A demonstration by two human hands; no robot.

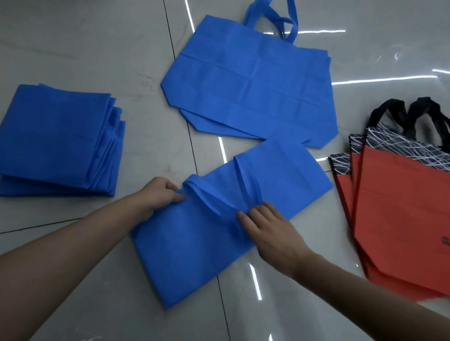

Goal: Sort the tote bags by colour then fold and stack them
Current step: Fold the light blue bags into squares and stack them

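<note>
Nearest, on the tiled floor, lies the half-folded blue tote bag (204, 233). The left hand (163, 194) pinches its top edge and the right hand (269, 229) presses straight fingers onto the tucked handles, likely to flatten them. To the left of this bag is the folded blue stack (50, 141), to its right the red totes (411, 223), and beyond it the unfolded blue totes (252, 88).

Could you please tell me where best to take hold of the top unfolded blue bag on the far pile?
Probably by its handle loops, reaching in from above: they stick out past the top blue bag's far edge, while its body lies flat on the bags beneath, leaving little to pinch.
</note>
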